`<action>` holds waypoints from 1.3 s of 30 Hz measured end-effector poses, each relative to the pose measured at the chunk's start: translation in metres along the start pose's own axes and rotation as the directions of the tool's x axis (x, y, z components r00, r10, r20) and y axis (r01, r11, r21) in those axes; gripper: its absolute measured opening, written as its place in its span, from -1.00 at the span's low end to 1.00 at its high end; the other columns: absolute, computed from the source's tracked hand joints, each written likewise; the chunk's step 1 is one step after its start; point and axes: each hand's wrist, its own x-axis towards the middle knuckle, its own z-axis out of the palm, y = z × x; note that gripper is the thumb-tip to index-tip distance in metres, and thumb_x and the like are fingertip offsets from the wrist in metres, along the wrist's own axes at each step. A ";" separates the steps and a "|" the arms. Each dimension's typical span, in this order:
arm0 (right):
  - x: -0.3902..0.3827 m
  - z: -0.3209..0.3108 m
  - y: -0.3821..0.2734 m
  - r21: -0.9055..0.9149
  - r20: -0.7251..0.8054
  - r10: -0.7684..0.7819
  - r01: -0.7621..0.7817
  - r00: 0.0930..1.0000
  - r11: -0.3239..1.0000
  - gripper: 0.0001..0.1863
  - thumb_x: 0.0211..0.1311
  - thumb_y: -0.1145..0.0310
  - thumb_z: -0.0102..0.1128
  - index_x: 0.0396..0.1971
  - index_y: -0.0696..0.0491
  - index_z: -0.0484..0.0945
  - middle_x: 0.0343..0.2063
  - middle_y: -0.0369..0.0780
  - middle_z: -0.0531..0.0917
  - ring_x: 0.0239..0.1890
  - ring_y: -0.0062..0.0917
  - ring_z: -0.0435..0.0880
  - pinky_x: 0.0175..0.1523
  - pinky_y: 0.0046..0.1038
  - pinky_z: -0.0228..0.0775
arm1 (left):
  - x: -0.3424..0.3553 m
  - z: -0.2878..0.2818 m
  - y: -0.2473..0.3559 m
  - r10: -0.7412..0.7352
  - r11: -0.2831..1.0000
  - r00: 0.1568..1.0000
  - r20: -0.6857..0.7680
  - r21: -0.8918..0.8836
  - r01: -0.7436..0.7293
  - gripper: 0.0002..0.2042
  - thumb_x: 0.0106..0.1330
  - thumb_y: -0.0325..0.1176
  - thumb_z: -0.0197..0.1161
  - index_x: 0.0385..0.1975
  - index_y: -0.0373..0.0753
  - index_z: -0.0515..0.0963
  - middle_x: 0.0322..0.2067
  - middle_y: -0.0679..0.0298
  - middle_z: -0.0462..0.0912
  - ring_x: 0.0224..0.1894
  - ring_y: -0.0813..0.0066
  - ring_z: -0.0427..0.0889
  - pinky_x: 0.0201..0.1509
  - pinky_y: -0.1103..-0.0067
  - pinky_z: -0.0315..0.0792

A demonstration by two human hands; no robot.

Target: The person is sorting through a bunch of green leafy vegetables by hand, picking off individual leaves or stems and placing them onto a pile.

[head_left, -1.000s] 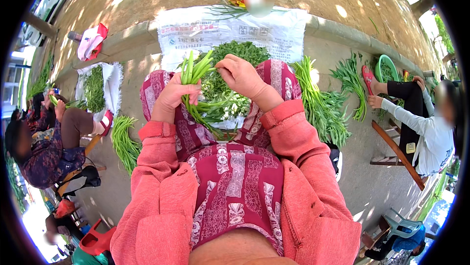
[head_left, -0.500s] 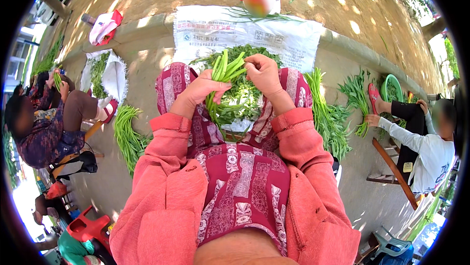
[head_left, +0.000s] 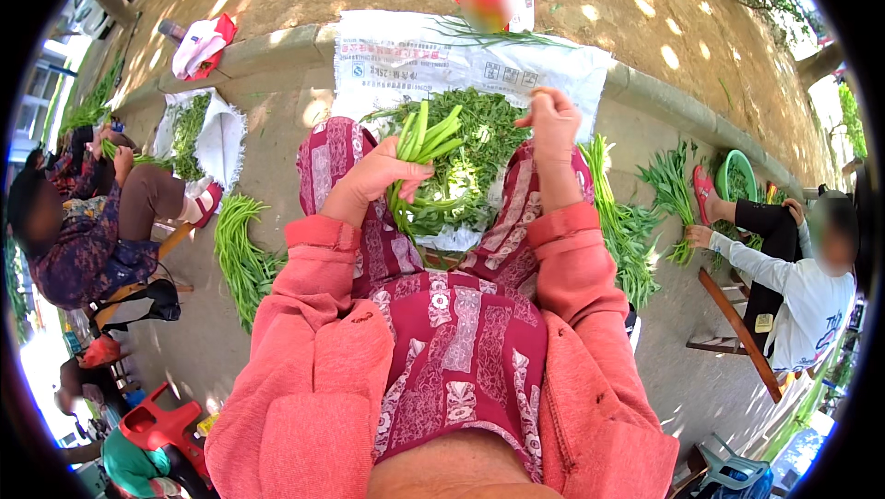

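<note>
My left hand is closed around a bunch of green vegetable stems, which look like water spinach. The stems point up and to the right, with the leafy part hanging below my fist. Apart from the bunch, my right hand is raised over my right knee, its thumb and fingers pinched together. Whatever lies in that pinch is too small to make out. Between my knees is a heap of loose green leaves, partly on a white woven sack spread out beyond it.
Bundles of long-stemmed greens lie on the pavement at my left and right. Co-workers sit on both sides, one by a green basin. A red plastic stool stands behind at left. A stone kerb runs past the sack.
My right hand has moved away from the bunch, up and to the right, still pinched. My left hand keeps its hold on the stems in about the same place.
</note>
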 end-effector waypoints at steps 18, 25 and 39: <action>-0.011 0.005 0.015 -0.366 0.373 -0.182 0.325 0.910 0.872 -0.81 0.08 0.54 0.25 -0.26 0.08 0.61 -0.48 -0.33 0.55 -0.55 -0.67 0.44 -0.41 -0.60 0.34 | 0.002 0.005 0.003 0.007 0.999 1.000 0.008 -0.035 -0.007 -0.90 0.15 -0.47 0.30 -0.42 -0.31 0.52 -0.68 0.36 0.48 -0.74 0.61 0.43 -0.59 0.62 0.40; -0.036 0.019 -0.016 -0.364 0.528 -0.328 0.558 0.783 0.746 -0.74 0.14 0.56 0.19 -0.14 0.04 0.60 -0.48 -0.31 0.51 -0.52 -0.67 0.49 -0.41 -0.62 0.35 | 0.003 0.003 0.001 -0.039 0.996 0.999 0.025 0.076 0.037 -0.79 0.08 -0.45 0.34 -0.33 -0.31 0.47 -0.63 0.34 0.49 -0.74 0.61 0.41 -0.59 0.63 0.39; -0.040 0.019 -0.017 -0.417 0.683 -0.426 0.796 0.593 0.439 -0.83 0.14 0.49 0.17 -0.25 0.04 0.61 -0.44 -0.22 0.54 -0.44 -0.31 0.60 -0.37 -0.38 0.45 | 0.000 0.002 0.003 -0.054 0.998 0.997 0.059 0.022 0.053 -0.89 0.15 -0.44 0.33 -0.43 -0.31 0.54 -0.67 0.35 0.50 -0.74 0.59 0.44 -0.61 0.62 0.38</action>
